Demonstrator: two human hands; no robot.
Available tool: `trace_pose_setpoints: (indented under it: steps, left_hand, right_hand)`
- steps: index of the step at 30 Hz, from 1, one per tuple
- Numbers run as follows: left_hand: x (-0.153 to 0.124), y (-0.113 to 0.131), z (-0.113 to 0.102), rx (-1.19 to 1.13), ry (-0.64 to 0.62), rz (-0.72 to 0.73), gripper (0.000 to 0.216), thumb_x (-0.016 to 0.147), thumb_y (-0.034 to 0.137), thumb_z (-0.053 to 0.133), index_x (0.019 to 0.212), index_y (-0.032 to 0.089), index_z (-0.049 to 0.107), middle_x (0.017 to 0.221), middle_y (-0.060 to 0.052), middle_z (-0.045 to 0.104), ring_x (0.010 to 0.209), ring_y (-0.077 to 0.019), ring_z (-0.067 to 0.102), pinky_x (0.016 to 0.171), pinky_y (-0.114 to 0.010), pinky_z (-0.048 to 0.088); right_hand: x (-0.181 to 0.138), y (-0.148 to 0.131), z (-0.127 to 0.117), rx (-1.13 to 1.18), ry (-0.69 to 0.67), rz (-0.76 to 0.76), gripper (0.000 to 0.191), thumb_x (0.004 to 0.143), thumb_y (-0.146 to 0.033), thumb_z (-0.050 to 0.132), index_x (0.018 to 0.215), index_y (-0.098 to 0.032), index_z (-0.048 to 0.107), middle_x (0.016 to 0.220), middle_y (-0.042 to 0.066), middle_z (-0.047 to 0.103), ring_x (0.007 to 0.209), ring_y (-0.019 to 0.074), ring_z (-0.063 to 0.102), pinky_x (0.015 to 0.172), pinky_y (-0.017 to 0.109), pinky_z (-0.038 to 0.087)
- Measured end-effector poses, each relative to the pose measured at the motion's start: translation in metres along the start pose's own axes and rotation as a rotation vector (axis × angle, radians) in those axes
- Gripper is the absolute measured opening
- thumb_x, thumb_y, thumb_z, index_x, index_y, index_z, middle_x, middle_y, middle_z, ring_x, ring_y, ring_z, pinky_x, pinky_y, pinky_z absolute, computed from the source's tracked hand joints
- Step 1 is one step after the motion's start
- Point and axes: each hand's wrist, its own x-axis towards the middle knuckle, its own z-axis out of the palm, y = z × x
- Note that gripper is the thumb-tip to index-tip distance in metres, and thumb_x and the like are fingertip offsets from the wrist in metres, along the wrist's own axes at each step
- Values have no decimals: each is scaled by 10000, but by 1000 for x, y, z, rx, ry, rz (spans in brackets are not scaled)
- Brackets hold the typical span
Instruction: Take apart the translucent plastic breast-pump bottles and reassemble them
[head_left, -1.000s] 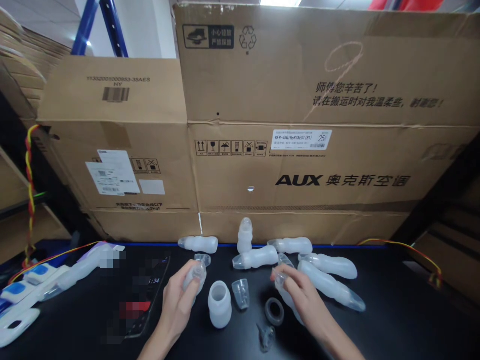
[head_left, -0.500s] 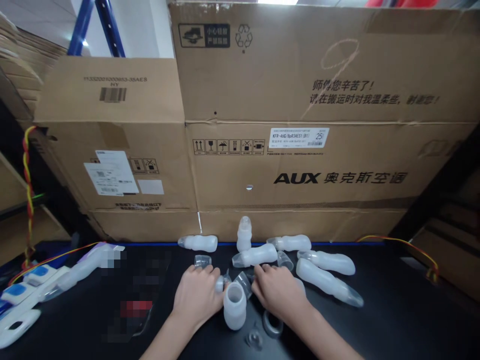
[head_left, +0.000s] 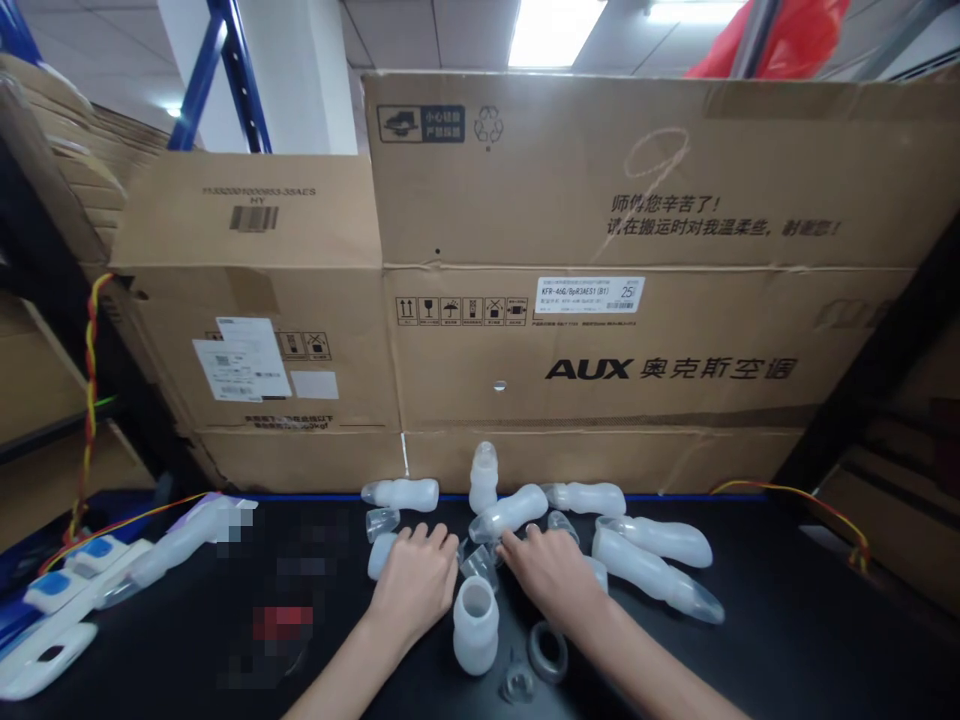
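My left hand [head_left: 416,572] is closed, fingers curled downward over the black table [head_left: 360,665]. The rounded end of a translucent white bottle [head_left: 381,556] shows beside it; whether I grip that bottle is hidden. My right hand [head_left: 553,575] is also closed, palm down, its fingertips hidden, with another bottle end [head_left: 598,572] at its outer side. A clear cap [head_left: 480,568] lies between the hands. Nearer me an uncapped bottle [head_left: 475,625] stands upright, next to a grey ring [head_left: 548,652] and a clear nipple-shaped part [head_left: 517,682]. A small clear cup [head_left: 382,524] lies beyond my left hand.
Several capped bottles lie around, including a pale bottle [head_left: 510,513] ahead and a long bottle [head_left: 656,578] at right; one bottle [head_left: 484,478] stands upright. A cardboard wall [head_left: 465,340] closes the back. At left are a power strip [head_left: 71,590] and red-yellow wires [head_left: 91,350].
The view has tilted up. My left hand has shifted slightly right, a bottle end now shows at its left, and the small clear cup has moved left. My right hand has hardly moved.
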Motion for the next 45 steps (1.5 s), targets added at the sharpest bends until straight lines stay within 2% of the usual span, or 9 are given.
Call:
trace_pose_setpoints:
  steps: [6, 11, 15, 25, 30, 33, 36, 39, 45]
  left_hand:
    - [-8, -7, 10, -11, 66, -116, 354, 1067, 260, 424, 1042, 238, 776, 1000, -77, 794, 892, -318, 766, 768, -425, 492]
    - [-9, -1, 14, 14, 107, -195, 347, 1063, 326, 491, 920, 233, 793, 909, -67, 801, 830, -318, 778, 729, -408, 474]
    - [-7, 8, 16, 45, 133, -231, 311, 1053, 244, 516, 921, 225, 797, 881, -69, 797, 816, -318, 769, 739, -406, 459]
    - [-8, 8, 22, -66, 202, -244, 311, 1042, 359, 565, 892, 194, 783, 908, -97, 785, 889, -344, 736, 782, -437, 479]
    - [-6, -5, 13, -288, 298, -320, 243, 981, 349, 555, 917, 191, 727, 944, -116, 748, 939, -382, 708, 835, -490, 489]
    - [-10, -20, 6, -524, 375, -353, 175, 944, 337, 549, 987, 230, 680, 1013, -81, 744, 945, -329, 719, 831, -441, 523]
    - [-16, -29, 10, -784, 448, -352, 303, 987, 453, 507, 1141, 237, 653, 1123, -78, 752, 1022, -285, 737, 882, -390, 565]
    - [-21, -26, 22, -998, 483, -377, 439, 1035, 543, 449, 1273, 211, 610, 1126, -96, 776, 1027, -274, 766, 889, -367, 593]
    - [-25, -9, 27, -1187, 479, -370, 551, 1068, 605, 312, 1247, 192, 631, 1024, -110, 781, 925, -269, 760, 831, -364, 592]
  right_hand:
    - [-14, 13, 1, 133, 80, 101, 291, 1115, -383, 472, 999, -216, 680, 894, 106, 798, 769, 302, 794, 593, 313, 405]
    - [-32, 24, 3, 322, 156, 169, 247, 994, -404, 630, 1130, -226, 525, 971, 59, 780, 875, 294, 786, 678, 328, 455]
    - [-42, 34, 10, 451, 214, 237, 171, 1013, -386, 555, 1032, -268, 432, 864, -5, 709, 740, 241, 724, 657, 322, 441]
    - [-47, 46, 16, 760, 353, 330, 263, 975, -493, 632, 996, -272, 491, 867, -5, 646, 737, 230, 620, 713, 340, 430]
    - [-43, 51, 22, 1133, 528, 410, 536, 729, -541, 897, 964, -261, 505, 935, 1, 614, 831, 231, 584, 777, 349, 465]
    - [-45, 50, 26, 1207, 530, 394, 478, 814, -571, 816, 984, -259, 495, 982, 19, 629, 858, 231, 612, 778, 353, 503]
    - [-47, 44, 32, 1285, 523, 401, 398, 922, -570, 704, 1044, -264, 480, 971, 16, 640, 823, 225, 638, 763, 362, 532]
    - [-48, 36, 35, 1358, 508, 415, 417, 917, -590, 713, 1037, -269, 476, 960, 16, 672, 812, 233, 665, 764, 369, 546]
    - [-49, 28, 31, 1454, 431, 395, 507, 881, -707, 692, 993, -213, 690, 915, 72, 758, 819, 265, 692, 736, 355, 551]
